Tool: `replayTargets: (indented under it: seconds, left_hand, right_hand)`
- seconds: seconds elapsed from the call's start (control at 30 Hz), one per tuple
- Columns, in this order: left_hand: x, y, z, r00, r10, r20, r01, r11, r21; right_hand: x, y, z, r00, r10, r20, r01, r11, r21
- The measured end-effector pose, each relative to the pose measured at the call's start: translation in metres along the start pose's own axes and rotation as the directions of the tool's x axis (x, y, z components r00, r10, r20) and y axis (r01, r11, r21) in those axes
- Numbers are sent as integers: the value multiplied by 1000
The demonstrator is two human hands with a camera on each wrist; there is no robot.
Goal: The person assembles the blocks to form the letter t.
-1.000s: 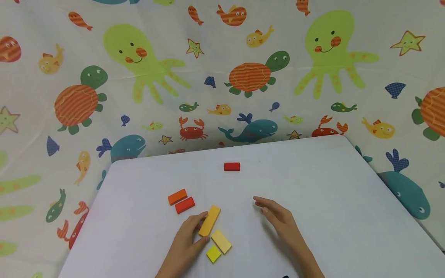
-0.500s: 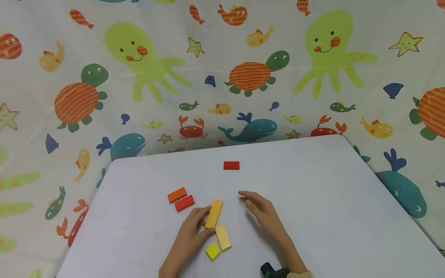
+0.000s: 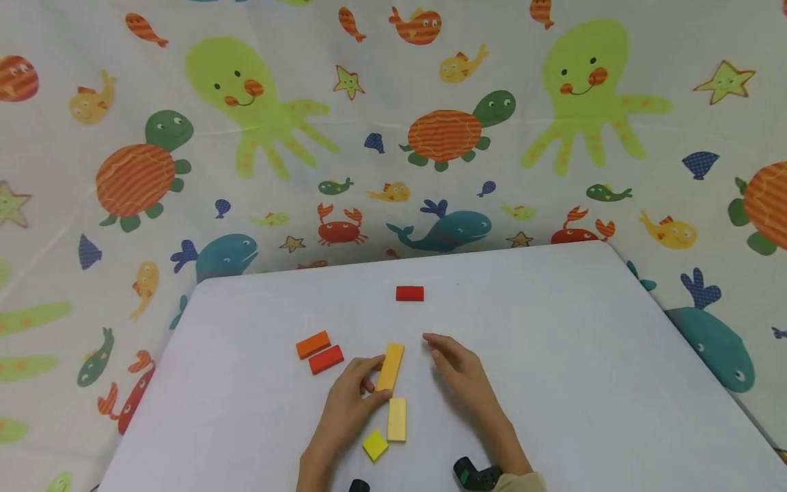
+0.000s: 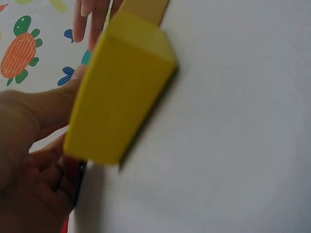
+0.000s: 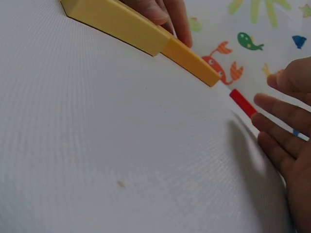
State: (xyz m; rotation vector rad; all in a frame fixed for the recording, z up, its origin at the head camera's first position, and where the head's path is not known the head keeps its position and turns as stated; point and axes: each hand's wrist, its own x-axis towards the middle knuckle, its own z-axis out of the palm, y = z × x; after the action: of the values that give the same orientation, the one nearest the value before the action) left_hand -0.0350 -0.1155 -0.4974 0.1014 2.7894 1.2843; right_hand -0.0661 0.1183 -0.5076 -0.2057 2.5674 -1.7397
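Note:
In the head view my left hand [image 3: 347,406] pinches a long orange-yellow block [image 3: 392,362] between thumb and fingers, low over the white table. The block's near end meets the far end of a pale yellow block [image 3: 397,420], and the two form a nearly straight line. Just left of the pale one lies a small bright yellow block [image 3: 375,445], which looms large in the left wrist view as a yellow block [image 4: 121,92]. Off to the right, my right hand [image 3: 464,376] hovers with relaxed fingers and holds nothing. Its fingers [image 5: 277,131] are spread in the right wrist view.
An orange block [image 3: 313,345] and a red block [image 3: 326,360] lie side by side left of my left hand. Farther back sits a dark red block [image 3: 410,294]. A patterned sea-animal cloth [image 3: 443,137] hangs behind the table [image 3: 584,355].
My left hand has slid the orange-yellow block rightward and away from me, turning it. The pale yellow block has swung from slanted to straight. My right hand has come leftward, toward the blocks.

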Motion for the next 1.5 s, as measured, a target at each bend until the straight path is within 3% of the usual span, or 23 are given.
replayTargets:
  seconds: [0.2, 0.3, 0.4, 0.5, 0.67, 0.83, 1.13, 1.37, 1.5]
  left_hand:
    - [13, 5, 11, 999, 48, 20, -47, 999, -15]
    - [20, 7, 16, 996, 85, 17, -85, 996, -13]
    - [25, 8, 17, 995, 104, 3, -104, 995, -8]
    - [26, 4, 15, 993, 112, -26, -113, 994, -9]
    - [27, -7, 11, 988, 143, -63, -142, 990, 8]
    - [28, -10, 11, 983, 174, -64, -171, 984, 40]
    - [24, -11, 10, 982, 163, -91, -157, 985, 71]
    - [21, -11, 21, 987, 132, -92, -128, 991, 49]
    - [23, -9, 24, 986, 147, -82, -145, 989, 35]
  right_hand:
    - [-2, 8, 0, 985, -162, -55, 148, 968, -202]
    - [-2, 9, -1, 974, -222, -31, 206, 941, -268]
    - [1, 9, 0, 973, -231, 7, 221, 922, -318]
    - [5, 7, 3, 967, -247, 54, 250, 900, -357]
    - [8, 7, 13, 940, -327, 96, 338, 862, -378]
    - [8, 7, 16, 942, -320, 98, 331, 847, -416]
    - [5, 4, 17, 937, -314, 151, 348, 837, -422]
    - [2, 9, 12, 939, -293, 181, 345, 806, -481]
    - [1, 10, 8, 944, -291, 158, 331, 812, -480]
